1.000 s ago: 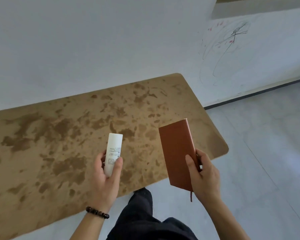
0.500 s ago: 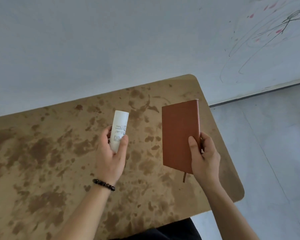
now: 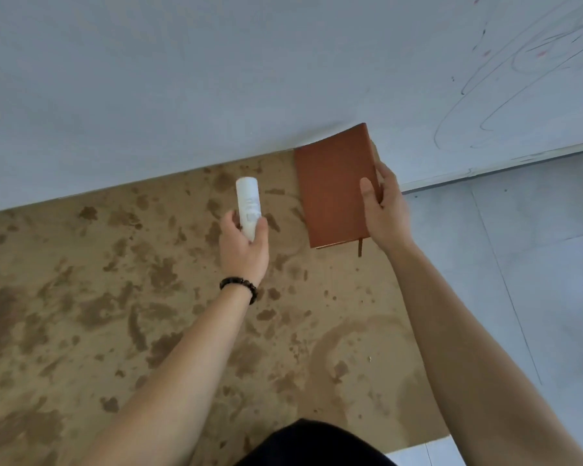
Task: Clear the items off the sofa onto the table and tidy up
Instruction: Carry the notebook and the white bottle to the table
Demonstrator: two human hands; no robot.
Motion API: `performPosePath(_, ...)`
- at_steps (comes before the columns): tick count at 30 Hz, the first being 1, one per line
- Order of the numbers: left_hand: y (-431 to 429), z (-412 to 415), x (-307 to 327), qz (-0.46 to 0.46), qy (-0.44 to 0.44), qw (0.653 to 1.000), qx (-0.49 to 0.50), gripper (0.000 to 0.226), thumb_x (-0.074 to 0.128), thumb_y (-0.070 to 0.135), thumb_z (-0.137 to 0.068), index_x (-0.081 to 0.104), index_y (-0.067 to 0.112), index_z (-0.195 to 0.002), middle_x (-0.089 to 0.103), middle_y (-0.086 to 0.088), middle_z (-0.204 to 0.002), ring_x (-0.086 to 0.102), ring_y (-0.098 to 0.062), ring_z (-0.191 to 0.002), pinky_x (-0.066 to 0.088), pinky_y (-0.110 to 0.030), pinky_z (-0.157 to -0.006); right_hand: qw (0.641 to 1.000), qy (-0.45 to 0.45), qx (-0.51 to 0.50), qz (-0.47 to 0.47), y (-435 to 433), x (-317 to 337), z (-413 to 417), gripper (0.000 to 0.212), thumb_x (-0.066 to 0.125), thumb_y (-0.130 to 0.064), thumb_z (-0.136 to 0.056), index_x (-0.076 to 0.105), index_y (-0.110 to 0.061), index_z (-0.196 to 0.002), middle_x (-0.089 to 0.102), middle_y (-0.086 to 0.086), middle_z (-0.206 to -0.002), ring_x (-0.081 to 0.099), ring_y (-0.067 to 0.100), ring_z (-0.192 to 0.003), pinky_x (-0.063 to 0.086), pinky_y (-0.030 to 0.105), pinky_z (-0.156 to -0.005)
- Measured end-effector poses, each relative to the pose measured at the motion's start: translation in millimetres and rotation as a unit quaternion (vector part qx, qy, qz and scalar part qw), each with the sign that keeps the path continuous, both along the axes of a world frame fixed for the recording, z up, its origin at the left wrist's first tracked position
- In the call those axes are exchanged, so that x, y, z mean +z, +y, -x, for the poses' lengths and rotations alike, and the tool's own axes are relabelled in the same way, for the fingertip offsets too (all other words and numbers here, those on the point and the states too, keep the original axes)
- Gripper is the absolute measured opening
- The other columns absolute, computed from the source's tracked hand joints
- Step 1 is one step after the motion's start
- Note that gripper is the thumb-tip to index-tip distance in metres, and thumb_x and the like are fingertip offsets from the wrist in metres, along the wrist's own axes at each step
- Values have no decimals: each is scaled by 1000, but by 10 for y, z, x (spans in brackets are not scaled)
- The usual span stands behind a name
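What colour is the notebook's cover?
Reddish brown, plain; the notebook shows clearly in the head view, held by the right hand.

A plain pale wall (image 3: 148, 79) fills the whole upper part of the view, smooth and bluish-grey in this light. Over on its right side someone has scribbled on it: thin dark loops and long curved pen lines (image 3: 478, 95), with a few small pink marks (image 3: 541, 53) among them. A light skirting strip (image 3: 519, 159) runs along the foot of the wall, slanting up to the right. Below it lies a floor (image 3: 535, 264) of large pale grey tiles, with thin joint lines (image 3: 505, 280) crossing it. A bracelet (image 3: 239, 286) of dark beads circles one wrist. Dark clothing (image 3: 310, 445) shows at the bottom edge.
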State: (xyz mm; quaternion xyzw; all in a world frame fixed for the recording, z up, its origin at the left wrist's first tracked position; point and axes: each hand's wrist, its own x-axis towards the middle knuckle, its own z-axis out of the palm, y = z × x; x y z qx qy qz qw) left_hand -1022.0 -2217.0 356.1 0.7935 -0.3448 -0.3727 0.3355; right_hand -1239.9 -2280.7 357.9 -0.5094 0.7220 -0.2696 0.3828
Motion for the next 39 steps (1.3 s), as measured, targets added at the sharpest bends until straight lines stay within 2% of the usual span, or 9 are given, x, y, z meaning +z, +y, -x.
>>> performPosePath(2, -216, 105, -117, 10, -10, 999, -44, 46, 60, 34, -86, 45, 18, -127, 59, 5, -102, 62, -17, -88, 53, -29, -72, 993, 88, 65, -50, -60, -138, 106, 68, 46, -55, -95, 22, -29, -154, 33, 3, -155, 33, 22, -141, 29, 44, -116)
performPosePath(6, -412, 266, -353, -21, -34, 987, -154, 53, 58, 26, -82, 44, 21, -133, 53, -3, -124, 53, -24, -111, 49, -45, -93, 965, 186, 162, -93, 122, -308, 173, 91, 55, -66, -85, 8, -33, -156, 0, 10, -164, 1, 28, -150, 8, 49, -120)
performPosePath(11, -480, 434, -448, 2, -65, 973, -219, 59, 58, 16, -91, 36, 23, -145, 44, -8, -130, 44, -20, -118, 36, -23, -97, 947, 249, 195, -57, 262, -538, 175, 89, 46, -70, -88, 3, -32, -157, -13, 14, -163, -12, 27, -150, 4, 49, -121)
performPosePath(16, -671, 524, -462, 12, -96, 974, -206, 62, 58, 19, -89, 34, 20, -146, 49, -8, -131, 47, -22, -117, 34, -22, -95, 943, 261, 197, -56, 243, -647, 167, 86, 36, -73, -90, -3, -34, -156, -19, 12, -162, -17, 27, -149, -1, 49, -120)
performPosePath(21, -746, 450, -341, 1, -147, 982, -121, 46, 65, 14, -69, 48, 13, -111, 50, 1, -108, 58, -25, -91, 51, -37, -70, 943, 259, 199, -59, 245, -666, 181, 86, 34, -75, -90, -5, -36, -156, -20, 11, -162, -18, 27, -149, -3, 50, -120)
performPosePath(26, -762, 261, -72, 139, -128, 981, -39, 32, 63, 18, -71, 54, 15, -102, 54, 7, -101, 58, -18, -90, 51, -28, -70, 944, 256, 199, -53, 255, -675, 182, 85, 33, -75, -90, -5, -37, -155, -21, 10, -162, -18, 26, -149, -3, 49, -120)
performPosePath(29, -887, 225, 39, 205, -131, 969, -39, 26, 62, 22, -80, 57, 14, -105, 62, 9, -102, 60, -10, -89, 52, -25, -75, 943, 261, 200, -54, 253, -687, 188, 85, 32, -76, -90, -6, -38, -155, -21, 10, -161, -20, 26, -149, -4, 49, -120)
performPosePath(34, -1309, 286, 36, 190, -100, 972, -98, 36, 59, 27, -90, 57, 14, -123, 54, 3, -113, 61, -8, -97, 50, -11, -79, 941, 264, 206, -55, 254, -701, 194, 85, 30, -76, -90, -9, -38, -154, -23, 11, -161, -21, 26, -148, -5, 49, -120)
performPosePath(39, -1411, 396, -24, 189, -122, 965, -134, 44, 64, 34, -86, 53, 12, -123, 58, 0, -112, 55, -4, -94, 54, -22, -78, 940, 265, 207, -56, 260, -696, 195, 84, 29, -77, -90, -11, -38, -154, -24, 10, -161, -22, 26, -148, -6, 48, -120)
